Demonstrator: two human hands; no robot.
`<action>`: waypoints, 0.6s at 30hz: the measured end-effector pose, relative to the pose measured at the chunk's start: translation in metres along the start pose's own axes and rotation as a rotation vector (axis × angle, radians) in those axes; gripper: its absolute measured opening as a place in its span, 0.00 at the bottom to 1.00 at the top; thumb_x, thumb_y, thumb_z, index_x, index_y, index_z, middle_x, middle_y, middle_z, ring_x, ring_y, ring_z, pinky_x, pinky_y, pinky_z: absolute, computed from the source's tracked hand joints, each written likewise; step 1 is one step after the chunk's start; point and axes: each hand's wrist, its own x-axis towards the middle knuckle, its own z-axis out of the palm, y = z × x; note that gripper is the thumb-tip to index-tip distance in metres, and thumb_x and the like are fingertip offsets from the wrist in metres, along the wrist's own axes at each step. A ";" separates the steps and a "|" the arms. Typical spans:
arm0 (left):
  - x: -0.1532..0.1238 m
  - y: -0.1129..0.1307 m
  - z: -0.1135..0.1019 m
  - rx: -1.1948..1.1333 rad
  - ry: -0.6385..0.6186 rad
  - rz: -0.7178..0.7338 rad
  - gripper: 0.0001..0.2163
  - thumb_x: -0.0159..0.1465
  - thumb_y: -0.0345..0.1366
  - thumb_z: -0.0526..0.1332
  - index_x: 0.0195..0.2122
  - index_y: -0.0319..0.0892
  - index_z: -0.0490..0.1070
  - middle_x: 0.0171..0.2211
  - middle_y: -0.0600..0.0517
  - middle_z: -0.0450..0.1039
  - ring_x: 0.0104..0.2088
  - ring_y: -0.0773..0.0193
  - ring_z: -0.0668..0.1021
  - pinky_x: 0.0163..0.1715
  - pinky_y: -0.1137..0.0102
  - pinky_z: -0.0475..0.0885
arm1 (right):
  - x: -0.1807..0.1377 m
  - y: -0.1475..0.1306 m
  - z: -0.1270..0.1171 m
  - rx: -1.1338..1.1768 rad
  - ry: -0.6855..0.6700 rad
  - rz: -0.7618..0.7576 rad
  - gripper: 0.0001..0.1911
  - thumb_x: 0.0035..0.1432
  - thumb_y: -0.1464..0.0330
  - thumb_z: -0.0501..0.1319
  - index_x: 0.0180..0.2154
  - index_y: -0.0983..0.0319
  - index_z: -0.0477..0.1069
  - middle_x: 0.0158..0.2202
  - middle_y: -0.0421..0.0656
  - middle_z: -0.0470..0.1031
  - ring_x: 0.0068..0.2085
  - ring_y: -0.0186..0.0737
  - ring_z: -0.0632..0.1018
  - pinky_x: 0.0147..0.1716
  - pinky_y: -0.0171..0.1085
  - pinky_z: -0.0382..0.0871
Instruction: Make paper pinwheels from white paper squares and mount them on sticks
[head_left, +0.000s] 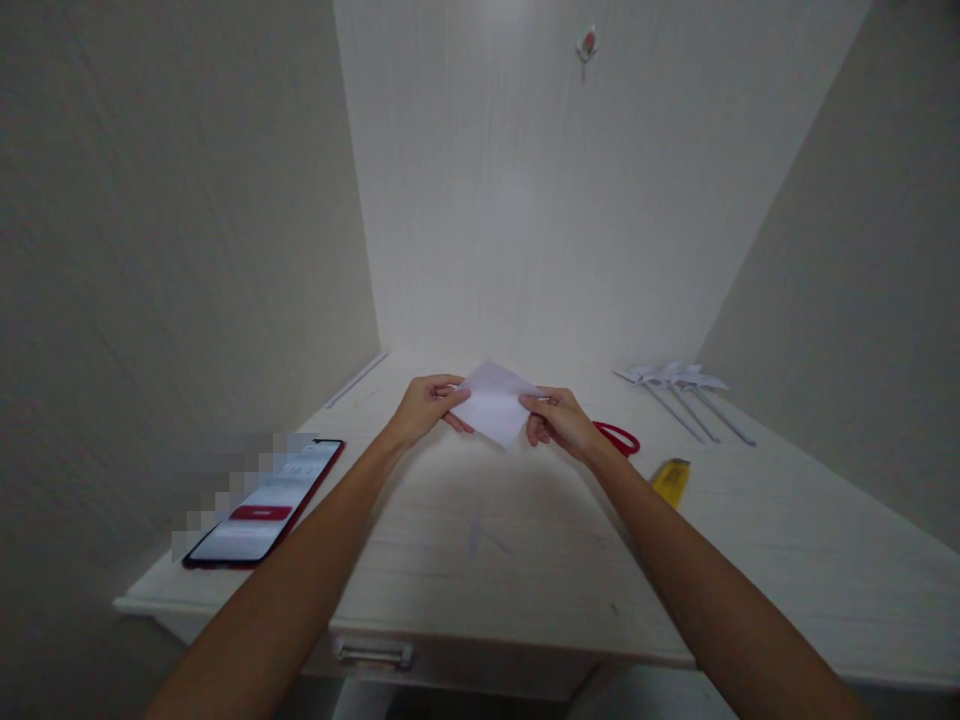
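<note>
A small white sheet of paper [495, 402], turned like a diamond, is held just above the white desk [480, 540] between both hands. My left hand [427, 405] pinches its left corner with closed fingers. My right hand [559, 420] pinches the right corner the same way. Both forearms reach in from the near edge of the desk.
A phone [262, 502] with a lit screen lies at the desk's left edge. Red-handled scissors [619, 437] and a yellow object [671, 480] lie right of my right hand. Several white paper pinwheels on sticks [679, 385] rest at the back right. Walls close in on three sides.
</note>
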 end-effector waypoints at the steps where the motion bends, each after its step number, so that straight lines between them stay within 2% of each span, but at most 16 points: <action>1: 0.000 0.001 -0.002 -0.001 -0.019 -0.006 0.18 0.53 0.38 0.64 0.40 0.29 0.69 0.27 0.45 0.75 0.22 0.61 0.78 0.20 0.71 0.74 | 0.000 0.000 0.000 0.020 -0.013 0.002 0.15 0.46 0.62 0.63 0.31 0.67 0.67 0.11 0.40 0.69 0.12 0.30 0.68 0.09 0.27 0.51; 6: -0.002 0.003 -0.007 0.011 -0.169 -0.052 0.17 0.55 0.37 0.62 0.44 0.32 0.71 0.31 0.44 0.76 0.24 0.64 0.78 0.23 0.72 0.74 | 0.000 0.004 -0.001 0.143 -0.101 -0.020 0.14 0.45 0.66 0.63 0.34 0.68 0.68 0.18 0.41 0.72 0.17 0.32 0.73 0.12 0.27 0.58; 9: -0.003 0.004 -0.009 -0.041 -0.255 -0.118 0.18 0.55 0.34 0.62 0.47 0.33 0.69 0.30 0.45 0.76 0.23 0.64 0.77 0.23 0.72 0.73 | 0.000 0.005 -0.004 0.192 -0.146 0.026 0.17 0.45 0.70 0.63 0.39 0.69 0.70 0.18 0.41 0.73 0.16 0.31 0.72 0.13 0.28 0.62; 12: -0.003 0.004 -0.010 -0.138 -0.366 -0.176 0.20 0.55 0.34 0.63 0.49 0.33 0.68 0.31 0.43 0.76 0.26 0.62 0.78 0.23 0.73 0.72 | 0.000 0.005 -0.005 0.236 -0.167 0.070 0.16 0.45 0.72 0.62 0.39 0.68 0.72 0.20 0.41 0.73 0.16 0.30 0.71 0.15 0.30 0.67; 15: -0.005 0.003 -0.009 -0.227 -0.475 -0.206 0.20 0.56 0.40 0.62 0.48 0.35 0.69 0.34 0.41 0.75 0.31 0.60 0.78 0.25 0.72 0.72 | 0.001 0.006 -0.006 0.255 -0.153 0.074 0.12 0.44 0.73 0.61 0.36 0.66 0.74 0.22 0.41 0.74 0.18 0.30 0.72 0.18 0.30 0.69; 18: -0.006 0.003 -0.006 -0.251 -0.474 -0.199 0.18 0.57 0.45 0.60 0.42 0.36 0.73 0.35 0.42 0.75 0.30 0.63 0.77 0.26 0.72 0.72 | 0.000 0.007 -0.005 0.238 -0.151 0.081 0.10 0.44 0.74 0.61 0.33 0.64 0.75 0.24 0.41 0.75 0.23 0.30 0.74 0.23 0.30 0.71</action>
